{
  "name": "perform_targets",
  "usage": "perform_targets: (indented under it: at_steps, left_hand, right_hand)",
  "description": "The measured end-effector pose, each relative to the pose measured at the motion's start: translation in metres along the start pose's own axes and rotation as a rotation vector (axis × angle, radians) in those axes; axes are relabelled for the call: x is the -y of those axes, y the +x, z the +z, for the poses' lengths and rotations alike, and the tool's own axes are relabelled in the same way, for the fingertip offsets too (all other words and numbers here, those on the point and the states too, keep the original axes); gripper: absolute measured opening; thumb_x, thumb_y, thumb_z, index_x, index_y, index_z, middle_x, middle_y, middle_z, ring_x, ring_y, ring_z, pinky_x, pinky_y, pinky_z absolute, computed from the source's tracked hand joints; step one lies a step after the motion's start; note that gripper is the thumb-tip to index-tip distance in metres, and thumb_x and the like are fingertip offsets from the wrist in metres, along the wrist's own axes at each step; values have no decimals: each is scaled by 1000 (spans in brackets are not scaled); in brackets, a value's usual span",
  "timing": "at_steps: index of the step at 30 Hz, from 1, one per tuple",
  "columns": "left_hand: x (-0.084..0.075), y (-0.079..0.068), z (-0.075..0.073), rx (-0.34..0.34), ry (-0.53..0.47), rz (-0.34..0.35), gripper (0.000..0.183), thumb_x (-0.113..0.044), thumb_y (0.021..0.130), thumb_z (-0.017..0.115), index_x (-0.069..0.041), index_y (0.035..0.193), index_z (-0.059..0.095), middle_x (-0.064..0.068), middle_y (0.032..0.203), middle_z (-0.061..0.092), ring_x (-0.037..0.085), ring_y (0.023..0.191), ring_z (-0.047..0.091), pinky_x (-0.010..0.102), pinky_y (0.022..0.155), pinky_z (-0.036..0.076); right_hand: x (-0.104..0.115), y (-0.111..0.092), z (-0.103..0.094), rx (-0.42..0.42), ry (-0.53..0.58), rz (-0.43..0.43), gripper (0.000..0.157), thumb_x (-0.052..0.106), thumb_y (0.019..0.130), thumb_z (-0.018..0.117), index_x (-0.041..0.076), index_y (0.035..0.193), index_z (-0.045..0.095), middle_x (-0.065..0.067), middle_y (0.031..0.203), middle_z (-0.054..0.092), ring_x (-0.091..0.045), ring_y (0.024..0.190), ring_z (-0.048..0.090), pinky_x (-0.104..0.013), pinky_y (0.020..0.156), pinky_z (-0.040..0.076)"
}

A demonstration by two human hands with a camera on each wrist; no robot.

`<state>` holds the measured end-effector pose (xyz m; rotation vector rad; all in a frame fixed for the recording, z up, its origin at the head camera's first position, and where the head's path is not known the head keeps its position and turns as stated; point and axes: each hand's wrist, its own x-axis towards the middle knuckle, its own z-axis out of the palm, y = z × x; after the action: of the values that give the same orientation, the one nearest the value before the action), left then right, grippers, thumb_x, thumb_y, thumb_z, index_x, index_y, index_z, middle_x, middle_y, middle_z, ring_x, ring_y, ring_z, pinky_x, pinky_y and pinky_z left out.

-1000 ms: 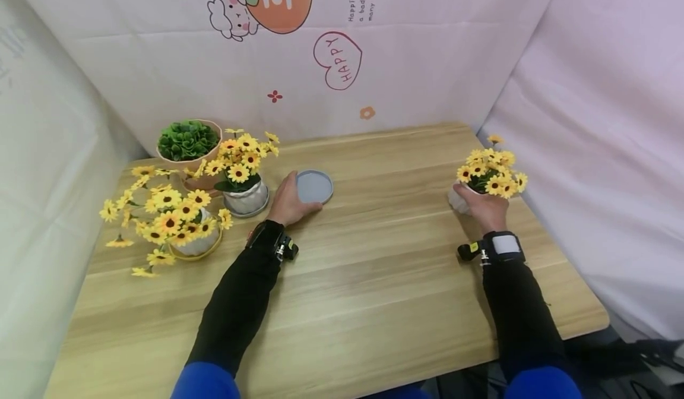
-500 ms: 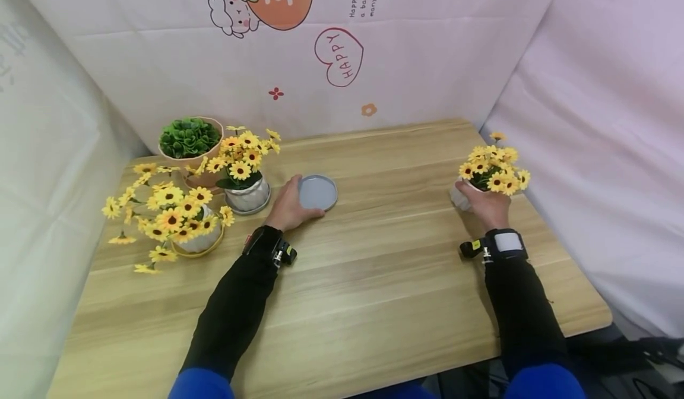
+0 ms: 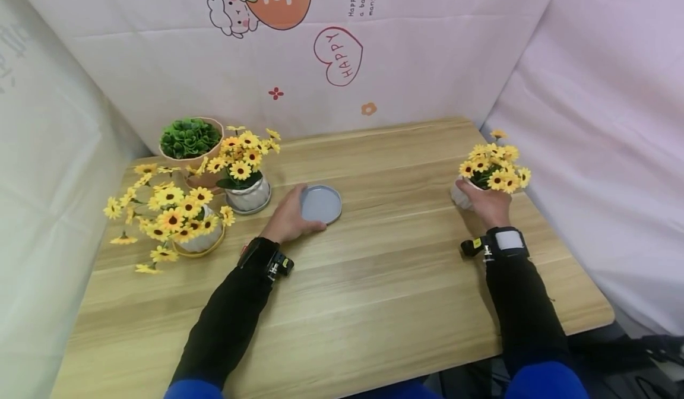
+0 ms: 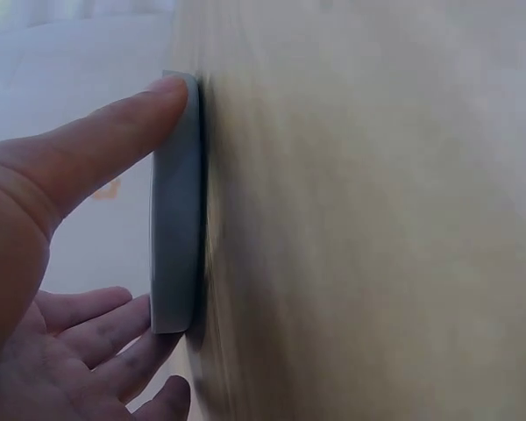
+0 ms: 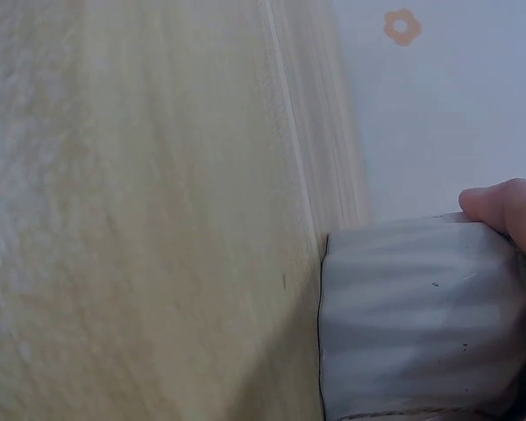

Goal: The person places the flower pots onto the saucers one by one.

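My left hand grips a round blue-grey plant saucer by its left side. Seen from the left wrist, the thumb presses one end of the saucer's rim and the fingers lie at the other, close over the table. On the right, my right hand holds a flower pot of yellow daisy-like blooms. The right wrist view shows its whitish ribbed wall upright, its base right at the tabletop, with a fingertip near the rim; the rest of that hand is mostly cut off.
Left of my left hand stands another pot of yellow flowers on a grey saucer. A third flower pot sits on a yellow saucer, and a leafy green plant in a peach pot is behind. Printed white cloth backs the wooden table.
My left hand and the saucer have slid toward me and a little to the right, away from the potted plants. The right hand keeps its hold on the flower pot in about the same place.
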<state>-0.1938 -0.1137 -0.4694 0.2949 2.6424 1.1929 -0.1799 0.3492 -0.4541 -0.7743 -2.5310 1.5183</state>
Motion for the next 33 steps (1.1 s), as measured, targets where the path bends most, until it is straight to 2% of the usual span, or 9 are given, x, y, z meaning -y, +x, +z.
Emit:
perform_targets:
  at_steps: [4, 11, 19, 23, 28, 33]
  left_hand:
    - [-1, -6, 2, 37, 5, 26, 116, -29, 74, 98, -4, 164, 29, 22, 165, 40, 43, 147, 46, 58, 121, 42]
    - [-6, -20, 4, 111, 12, 46, 118, -25, 71, 99, -5, 164, 29, 23, 165, 41, 43, 148, 46, 58, 122, 42]
    - [-4, -37, 8, 173, 43, 149, 117, -27, 71, 100, -3, 163, 31, 22, 162, 45, 41, 146, 49, 55, 121, 44]
    - [-1, -43, 9, 166, 32, 175, 114, -28, 73, 99, -4, 163, 32, 20, 162, 46, 39, 145, 50, 55, 119, 45]
    - [-2, -45, 7, 161, 31, 175, 113, -28, 73, 99, -6, 162, 33, 18, 163, 45, 38, 146, 49, 55, 119, 45]
    - [0, -45, 6, 175, 40, 178, 114, -29, 74, 99, -5, 163, 32, 20, 163, 44, 39, 147, 49, 55, 119, 46]
  right_hand:
    - [0, 0, -1, -3, -6, 0, 126, 66, 86, 77, 23, 171, -7, -10, 179, 6, -29, 165, 13, -47, 136, 17]
    - [0, -1, -2, -5, 25, -69, 118, 56, 89, 80, 33, 170, -3, -4, 179, 9, -26, 166, 13, -46, 136, 14]
    - [1, -3, -3, -2, 4, -116, 118, 52, 88, 82, 33, 170, -1, -2, 179, 10, -25, 165, 14, -46, 136, 15]
    - [2, -2, -1, 13, -9, -130, 118, 53, 88, 82, 31, 170, 1, -4, 179, 11, -27, 165, 15, -48, 136, 16]
    - [5, -2, 3, 23, 8, -153, 116, 50, 88, 83, 32, 170, 3, -3, 178, 14, -27, 164, 18, -48, 135, 18]
    - [6, -8, 8, 48, 16, -94, 122, 53, 87, 84, 30, 170, -2, -6, 179, 10, -30, 164, 17, -50, 135, 18]
